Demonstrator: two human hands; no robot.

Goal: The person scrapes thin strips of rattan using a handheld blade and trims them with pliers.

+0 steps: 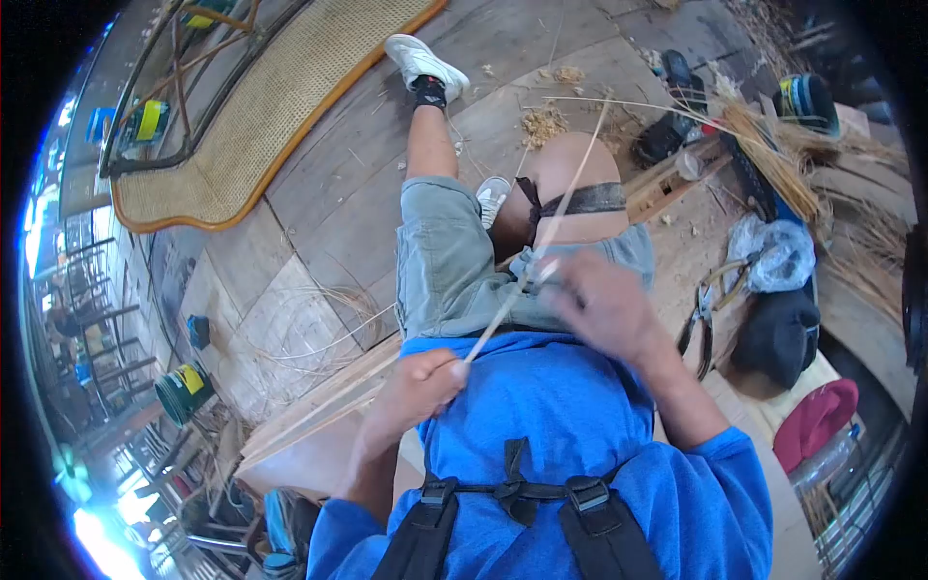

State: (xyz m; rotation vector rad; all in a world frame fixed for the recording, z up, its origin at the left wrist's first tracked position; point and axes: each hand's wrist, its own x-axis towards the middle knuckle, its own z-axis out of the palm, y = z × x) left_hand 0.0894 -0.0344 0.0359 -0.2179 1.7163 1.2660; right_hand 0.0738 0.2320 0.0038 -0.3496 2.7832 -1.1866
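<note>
Pinching the pale strip (pixel 498 319) in my left hand (pixel 420 385), I'm judging even tension best; I can't tell how my blurred right hand (pixel 599 302) is gripping.

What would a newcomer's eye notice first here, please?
Probably the bright blue cloth shirt, filling the lower middle, comes first. At the centre, a thin, straw-coloured strip runs from the left hand up past the right hand. At upper left, the long, curved, orange-rimmed woven panel also stands out.

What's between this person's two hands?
A thin pale strip runs from the left hand to the blurred right hand, passing over the shorts, as the head view shows.
</note>
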